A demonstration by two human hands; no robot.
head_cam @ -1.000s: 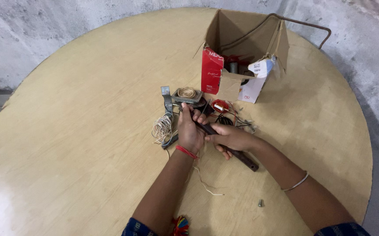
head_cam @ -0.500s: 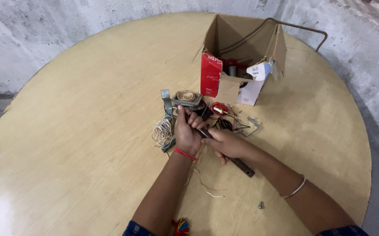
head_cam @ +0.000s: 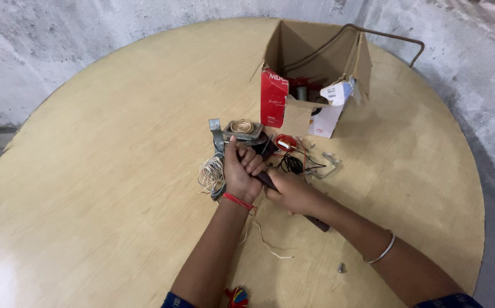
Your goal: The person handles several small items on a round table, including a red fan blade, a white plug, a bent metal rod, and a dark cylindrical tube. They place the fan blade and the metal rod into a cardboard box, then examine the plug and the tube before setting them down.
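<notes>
A long dark metal tool, rod-shaped with a blunt end, lies aslant just below the centre of the frame, gripped by both hands above the round pale wooden tabletop. Nearest the viewer, at the bottom edge, a small red and multicoloured tassel shows between the two forearms, and a small grey screw lies alone at lower right. A thin pale wire trails under the arms.

The right hand has its fingers closed around the tool's middle; the left hand, with a red thread at the wrist, has its fingers wrapped shut around the upper end. The work appears to be mid-grip, both hands bearing on the tool among the loose parts; any further move seems to call for a steady two-handed hold.

Just left of the left hand sits a coil of pale wire. Beyond the hands lie a tangle of black and red wires and a small grey block wound with copper wire. Farthest, at upper centre-right, an open brown and red cardboard box stands with parts inside.
</notes>
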